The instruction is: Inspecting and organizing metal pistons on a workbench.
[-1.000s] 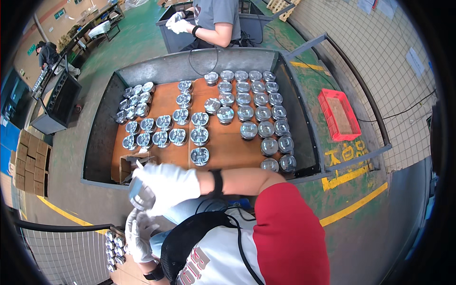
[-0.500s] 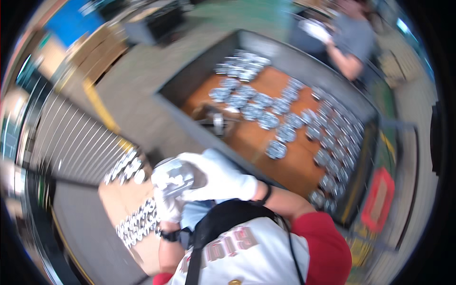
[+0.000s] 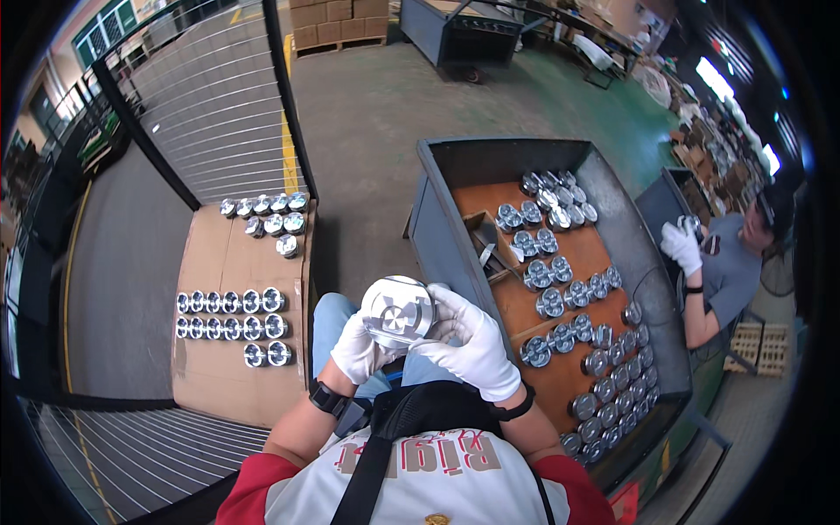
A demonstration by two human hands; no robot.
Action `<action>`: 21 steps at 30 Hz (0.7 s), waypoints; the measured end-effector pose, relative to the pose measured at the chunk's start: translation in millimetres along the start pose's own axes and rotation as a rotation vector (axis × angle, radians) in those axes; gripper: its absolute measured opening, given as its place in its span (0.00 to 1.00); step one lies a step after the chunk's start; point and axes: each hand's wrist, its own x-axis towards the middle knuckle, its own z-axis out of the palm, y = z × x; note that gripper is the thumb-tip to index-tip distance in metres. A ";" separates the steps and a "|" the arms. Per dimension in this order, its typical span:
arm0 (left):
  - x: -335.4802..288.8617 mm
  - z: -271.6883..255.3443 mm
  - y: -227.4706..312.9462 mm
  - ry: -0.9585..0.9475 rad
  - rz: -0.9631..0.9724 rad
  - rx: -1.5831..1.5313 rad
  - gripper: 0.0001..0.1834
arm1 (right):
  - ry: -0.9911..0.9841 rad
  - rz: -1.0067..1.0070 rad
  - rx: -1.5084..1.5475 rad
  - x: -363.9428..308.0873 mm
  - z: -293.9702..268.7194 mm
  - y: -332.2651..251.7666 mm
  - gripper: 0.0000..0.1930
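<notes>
A shiny silver engine piston (image 3: 398, 308) is held in front of my lap, its round machined crown facing up toward me. My left hand (image 3: 354, 352), in a white glove, grips its left and lower edge. On the other side my right hand (image 3: 474, 348), also gloved in white, has its fingers and thumb closed around the piston's right edge. To my left, rows of similar pistons (image 3: 230, 328) rest on a cardboard-covered surface (image 3: 214, 381), and a smaller group (image 3: 273, 224) sits at its far end.
At my right, a grey metal bin (image 3: 455, 229) with a brown floor holds many pistons (image 3: 617, 381) and a small open box (image 3: 486, 249). A wire-mesh panel (image 3: 214, 114) rises beyond the cardboard. A gloved co-worker (image 3: 731, 271) sits past the bin. Stacked cartons (image 3: 339, 19) stand farther off.
My view has swung left, bringing the cardboard with its piston rows fully into sight and the bin to the right. The piston stays in both hands, its crown now plainly visible.
</notes>
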 end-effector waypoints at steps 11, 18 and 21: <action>3.3 5.2 10.7 -0.081 0.064 -0.063 0.24 | -0.002 0.216 0.223 26.5 17.8 4.6 0.27; -4.9 25.2 27.0 0.004 0.326 0.069 0.29 | 0.017 0.240 0.115 48.8 24.7 34.9 0.24; -10.9 30.4 30.2 0.178 0.354 0.308 0.37 | -0.031 0.182 -0.099 58.2 36.0 43.1 0.24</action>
